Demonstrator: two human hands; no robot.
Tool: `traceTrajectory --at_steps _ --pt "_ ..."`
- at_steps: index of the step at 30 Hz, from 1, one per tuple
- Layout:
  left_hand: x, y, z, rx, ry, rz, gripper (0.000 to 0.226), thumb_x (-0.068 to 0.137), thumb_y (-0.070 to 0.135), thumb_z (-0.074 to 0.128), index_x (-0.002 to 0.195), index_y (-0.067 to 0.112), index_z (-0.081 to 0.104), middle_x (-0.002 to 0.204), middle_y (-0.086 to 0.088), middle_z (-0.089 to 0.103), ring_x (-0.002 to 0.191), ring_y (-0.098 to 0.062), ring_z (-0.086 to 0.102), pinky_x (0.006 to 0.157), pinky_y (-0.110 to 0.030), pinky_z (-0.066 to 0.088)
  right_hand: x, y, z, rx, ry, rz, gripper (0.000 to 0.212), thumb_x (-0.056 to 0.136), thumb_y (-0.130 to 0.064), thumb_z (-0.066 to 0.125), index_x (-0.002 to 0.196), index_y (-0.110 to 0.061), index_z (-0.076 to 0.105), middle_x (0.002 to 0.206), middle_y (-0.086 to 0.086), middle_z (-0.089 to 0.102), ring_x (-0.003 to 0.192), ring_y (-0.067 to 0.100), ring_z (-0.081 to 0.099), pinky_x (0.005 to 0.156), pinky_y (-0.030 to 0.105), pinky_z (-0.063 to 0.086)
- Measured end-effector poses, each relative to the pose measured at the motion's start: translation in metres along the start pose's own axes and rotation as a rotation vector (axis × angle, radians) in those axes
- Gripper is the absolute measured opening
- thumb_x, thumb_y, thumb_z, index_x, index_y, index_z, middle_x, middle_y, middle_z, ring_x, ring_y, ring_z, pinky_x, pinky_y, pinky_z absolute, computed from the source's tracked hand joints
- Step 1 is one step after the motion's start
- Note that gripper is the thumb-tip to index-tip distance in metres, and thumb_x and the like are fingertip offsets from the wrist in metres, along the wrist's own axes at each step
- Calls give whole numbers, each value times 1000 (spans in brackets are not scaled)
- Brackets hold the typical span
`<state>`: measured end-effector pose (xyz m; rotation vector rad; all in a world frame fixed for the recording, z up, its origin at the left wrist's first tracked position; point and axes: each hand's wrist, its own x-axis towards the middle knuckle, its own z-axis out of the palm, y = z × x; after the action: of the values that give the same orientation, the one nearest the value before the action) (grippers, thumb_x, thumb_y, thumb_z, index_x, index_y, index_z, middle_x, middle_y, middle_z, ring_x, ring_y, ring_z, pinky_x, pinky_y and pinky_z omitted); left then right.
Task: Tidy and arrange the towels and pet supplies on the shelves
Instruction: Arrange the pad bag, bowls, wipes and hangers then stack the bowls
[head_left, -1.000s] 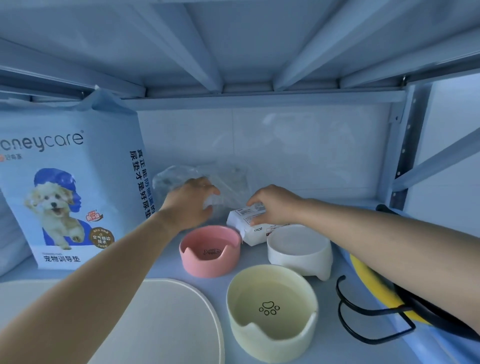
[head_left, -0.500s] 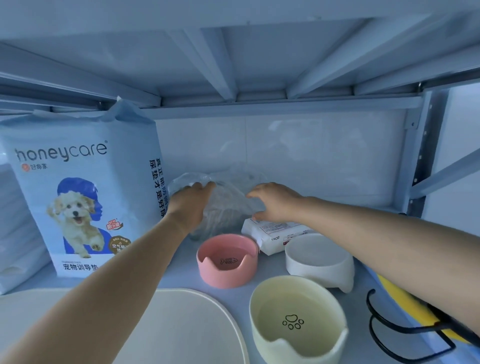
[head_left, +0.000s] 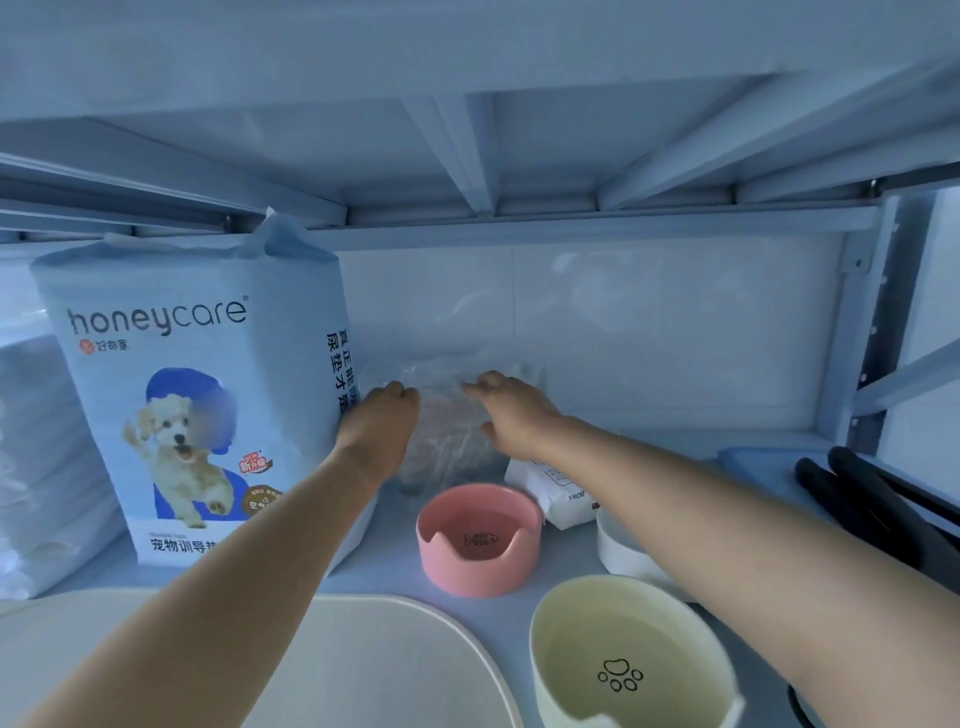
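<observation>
Pale metal shelving stands against a white tiled wall.

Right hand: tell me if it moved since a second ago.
Yes. The right hand left the white pack, going back-left onto the clear bag.
</observation>
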<state>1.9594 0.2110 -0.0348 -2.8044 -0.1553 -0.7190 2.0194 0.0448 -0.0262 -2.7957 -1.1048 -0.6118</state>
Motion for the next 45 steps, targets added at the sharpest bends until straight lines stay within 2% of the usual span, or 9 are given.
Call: traceTrajectory --at_steps 10,14,18,23,27,30,35,40,45 --pt "-3 16 -15 -16 56 42 17 90 19 52 107 17 57 106 0 57 101 -20 54 60 -28 39 -6 19 0 39 -115 105 49 81 -2 53 128 -3 37 133 13 35 117 32 48 89 34 45" --pt "-11 14 -20 -142 65 100 31 91 33 52 122 26 53 118 5 56 110 -18 53 73 -31 48 -9 28 -7 72 -191 128 63 84 -7 52 140 -4 24 149 11 22 130 30 39 102 38 38" --pt "-21 3 -30 -266 100 130 43 91 39 53 133 33 45 132 12 49 120 -14 48 87 -34 47 -15 30 -17 124 -141 113 75 87 -12 52 149 -17 10 158 5 5 142 21 20 111 29 25" --pt "-29 -8 -48 -252 157 145 40 93 29 50 133 31 45 133 10 47 121 -14 46 87 -34 46 -19 17 -27 178 80 70 61 86 -15 54 143 -13 32 152 5 24 137 20 29 109 28 28" --pt "-38 -15 -56 -245 166 159 41 92 18 47 131 30 47 131 8 48 116 -18 50 85 -36 48 -17 -11 -27 226 249 -13 43 85 -20 58 127 -11 54 136 4 49 125 22 45 103 30 36" --pt "-46 -20 -55 -250 135 149 43 90 15 47 130 31 48 128 7 50 113 -20 52 84 -34 46 -14 -36 -18 246 215 -39 37 85 -28 59 119 -15 61 124 3 60 116 23 52 96 33 41" --pt "-53 -29 -47 -228 56 152 47 90 11 46 132 31 46 130 5 49 115 -21 52 88 -38 49 -2 -58 -4 189 118 26 44 87 -37 58 126 -17 56 128 6 56 120 26 45 100 34 37" --pt "-50 -27 -41 -237 37 157 48 88 5 46 132 23 47 131 0 50 114 -25 54 90 -38 48 -3 -58 -7 204 109 63 37 89 -28 57 125 -17 57 125 7 53 117 26 46 96 33 39" --pt "-45 -22 -33 -226 16 160 47 88 4 43 133 19 45 132 -1 50 114 -24 54 90 -36 48 -13 -42 -17 184 115 84 26 88 -10 53 111 -13 66 113 10 59 106 28 55 84 31 44"
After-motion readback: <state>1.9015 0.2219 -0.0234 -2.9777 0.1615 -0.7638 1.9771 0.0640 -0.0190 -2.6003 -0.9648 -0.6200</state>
